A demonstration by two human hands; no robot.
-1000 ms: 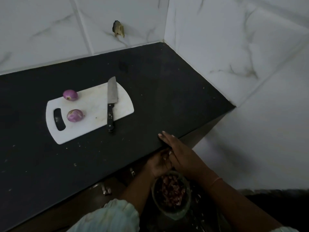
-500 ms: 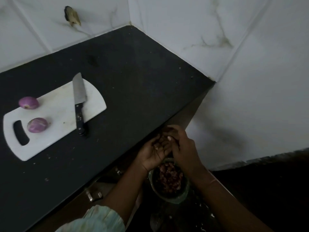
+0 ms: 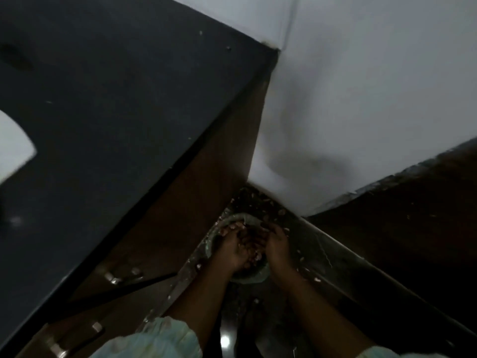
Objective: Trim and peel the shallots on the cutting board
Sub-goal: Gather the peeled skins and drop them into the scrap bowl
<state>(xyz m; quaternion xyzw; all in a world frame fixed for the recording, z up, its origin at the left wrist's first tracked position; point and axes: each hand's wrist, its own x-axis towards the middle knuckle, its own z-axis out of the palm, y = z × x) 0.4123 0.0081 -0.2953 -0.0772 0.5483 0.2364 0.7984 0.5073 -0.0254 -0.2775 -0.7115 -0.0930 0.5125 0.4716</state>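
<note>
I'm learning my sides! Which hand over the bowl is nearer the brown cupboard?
The left hand, on the cupboard side of the bowl; the right hand is toward the white wall.

Bin (image 3: 240, 277) on floor, right of counter (image 3: 116, 112)

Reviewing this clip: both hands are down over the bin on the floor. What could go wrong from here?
1. The left hand and right hand crowd over the small bin; peels already litter the floor, so more may spill.
2. Only a corner of the cutting board shows, so the reach back may be blind.
</note>
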